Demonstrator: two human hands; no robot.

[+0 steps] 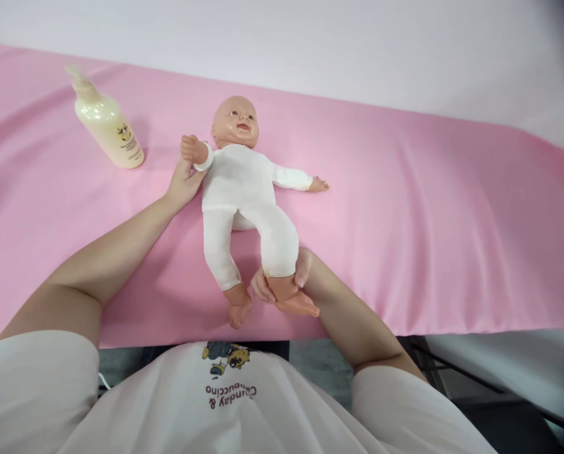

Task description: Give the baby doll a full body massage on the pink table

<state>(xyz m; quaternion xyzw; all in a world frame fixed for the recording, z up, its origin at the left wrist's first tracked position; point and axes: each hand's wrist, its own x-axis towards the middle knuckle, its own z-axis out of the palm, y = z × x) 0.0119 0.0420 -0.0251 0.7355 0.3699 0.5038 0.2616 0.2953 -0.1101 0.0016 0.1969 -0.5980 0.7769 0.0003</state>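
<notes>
A baby doll (238,176) with a bald head and a white cloth body lies face up, its head away from me. My left hand (186,183) grips the doll's arm on the left near the white cuff, with most of its fingers hidden behind that arm. My right hand (262,287) is wrapped from beneath around the lower leg on the right, just above the bare foot (294,299). The other leg hangs bent beside it, its foot close to the table's front edge. The doll's arm on the right stretches out sideways over the cloth.
A pink cloth (405,221) with soft folds covers the table. At the back left is a cream pump bottle (109,129) with a printed label, left of the doll. A white surface (310,50) rises behind the table. Dark bars show below the table at the right.
</notes>
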